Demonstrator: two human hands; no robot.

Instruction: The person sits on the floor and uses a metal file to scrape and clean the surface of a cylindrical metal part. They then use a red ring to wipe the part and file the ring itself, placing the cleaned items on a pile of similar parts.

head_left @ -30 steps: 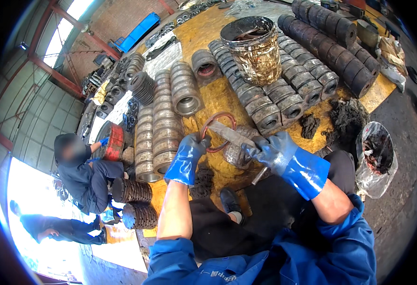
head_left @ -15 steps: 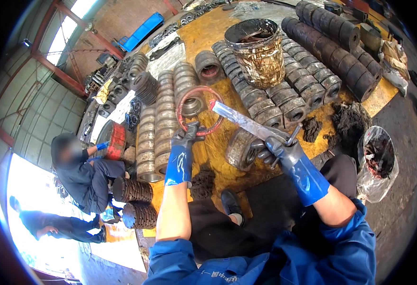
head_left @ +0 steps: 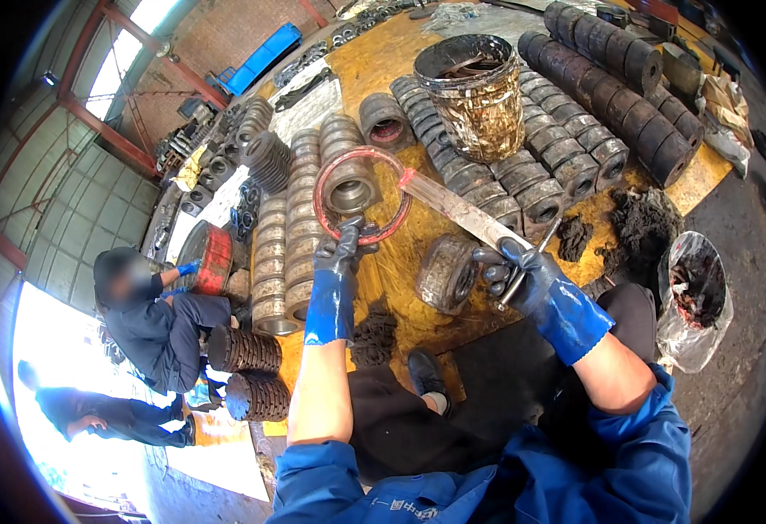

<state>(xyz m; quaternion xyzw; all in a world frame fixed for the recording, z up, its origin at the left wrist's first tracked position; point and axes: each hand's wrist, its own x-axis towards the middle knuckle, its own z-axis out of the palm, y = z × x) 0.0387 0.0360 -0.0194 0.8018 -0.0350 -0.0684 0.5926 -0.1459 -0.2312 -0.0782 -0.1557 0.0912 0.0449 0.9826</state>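
Observation:
My left hand [head_left: 338, 255], in a dark glove with a blue cuff, grips the lower edge of a ring [head_left: 357, 152] smeared with red paste and holds it up. In my right hand [head_left: 527, 272], gloved the same way, is a flat metal scraper [head_left: 457, 208]. Its red-smeared tip meets the ring's right side. A thin metal rod [head_left: 514, 286] also lies across the right hand's fingers. Below the hands, a thick grimy metal ring [head_left: 442, 276] rests on its side on the yellow sheet.
Rows of metal rings [head_left: 304, 227] lie beyond my hands. A paste-caked bucket [head_left: 496, 122] stands on more rows. Dark rags [head_left: 645, 225] and a plastic-lined bin [head_left: 719, 301] are at right. A person [head_left: 151, 323] sits at left near a red drum [head_left: 213, 253]; another person [head_left: 103, 415] is behind.
The ring has turned more face-on and shifted slightly left. The scraper has swung lower, its tip moving right and staying at the ring's edge. The rod has tilted in my right hand.

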